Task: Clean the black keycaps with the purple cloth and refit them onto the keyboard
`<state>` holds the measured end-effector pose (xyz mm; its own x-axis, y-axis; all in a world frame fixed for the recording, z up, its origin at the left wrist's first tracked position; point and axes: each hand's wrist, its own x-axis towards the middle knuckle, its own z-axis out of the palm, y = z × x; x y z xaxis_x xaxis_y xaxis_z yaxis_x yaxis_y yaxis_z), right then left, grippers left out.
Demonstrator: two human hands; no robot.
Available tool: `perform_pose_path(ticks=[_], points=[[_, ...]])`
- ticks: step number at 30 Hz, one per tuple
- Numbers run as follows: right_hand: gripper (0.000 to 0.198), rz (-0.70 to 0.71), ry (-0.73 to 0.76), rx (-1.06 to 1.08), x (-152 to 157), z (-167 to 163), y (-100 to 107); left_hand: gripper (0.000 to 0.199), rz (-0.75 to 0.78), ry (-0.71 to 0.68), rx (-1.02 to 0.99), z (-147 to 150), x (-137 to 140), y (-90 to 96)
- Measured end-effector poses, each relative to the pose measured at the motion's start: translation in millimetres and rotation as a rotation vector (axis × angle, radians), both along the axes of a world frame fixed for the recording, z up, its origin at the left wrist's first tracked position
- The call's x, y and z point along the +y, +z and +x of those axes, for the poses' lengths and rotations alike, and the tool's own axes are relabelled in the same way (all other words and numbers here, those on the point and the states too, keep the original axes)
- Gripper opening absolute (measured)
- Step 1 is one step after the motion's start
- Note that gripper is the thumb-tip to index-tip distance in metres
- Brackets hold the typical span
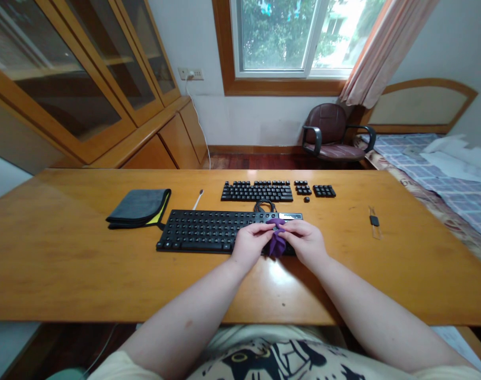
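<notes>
Head view showed a purple cloth (278, 245) held between 2 bare hands over the right part of a black keyboard (201, 230), in front of the person. The left hand (250, 243) pinched the cloth's left side between thumb and forefinger, and the right hand (305, 241) pinched it from the right; the fingertips nearly met, and whether they enclosed something small could not be told. The bunched cloth had its long axis running near to far, its loose end pointing toward the person and reaching the keyboard's near edge. That axis crossed the keyboard's own, which ran left to right, roughly along the desk (145, 290), with the bottom row facing the person. Whether the cloth touched the keyboard was hidden. Just beyond the keyboard lay a coiled cable (265, 205) and, farther off, a wide block of loose keycaps (257, 191), its long axis also left to right, with 2 smaller groups to its right and 1 single keycap (307, 199) in front of them. Left of these, a toothbrush (198, 199) pointed its dark head away from the person, slanting right. A folded gray towel (138, 206) lay near the keyboard's left end; well apart on the right, a wire tool (374, 220) lay lengthwise near to far.
</notes>
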<state>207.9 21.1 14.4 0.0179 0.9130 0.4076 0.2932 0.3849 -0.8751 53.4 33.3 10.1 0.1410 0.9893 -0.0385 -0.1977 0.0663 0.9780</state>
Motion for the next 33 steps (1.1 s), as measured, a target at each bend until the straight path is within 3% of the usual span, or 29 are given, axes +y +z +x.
perform_pose_path(ticks=[5,10,17,22,28,33], points=[[0.008,0.018,0.037,-0.067,0.0,2.0,5.8,0.033,-0.095,-0.068,-0.15,2.9,1.1,0.9],[0.005,-0.034,0.057,0.025,3.0,7.1,10.8,0.023,0.069,-0.04,-0.072,-3.6,4.8,4.9],[0.009,-0.102,0.056,0.028,8.7,14.3,8.9,0.027,0.042,-0.037,-0.097,-5.4,3.5,9.0],[0.013,-0.114,0.068,-0.006,8.9,11.7,7.8,0.018,0.179,-0.052,-0.004,-5.9,3.9,8.4],[0.021,-0.046,0.135,-0.072,7.9,10.0,2.8,0.022,0.053,-0.044,-0.056,-2.8,3.7,4.1],[0.018,-0.012,0.108,-0.023,6.8,6.6,1.4,0.018,0.039,-0.037,-0.039,-1.7,2.0,3.2]])
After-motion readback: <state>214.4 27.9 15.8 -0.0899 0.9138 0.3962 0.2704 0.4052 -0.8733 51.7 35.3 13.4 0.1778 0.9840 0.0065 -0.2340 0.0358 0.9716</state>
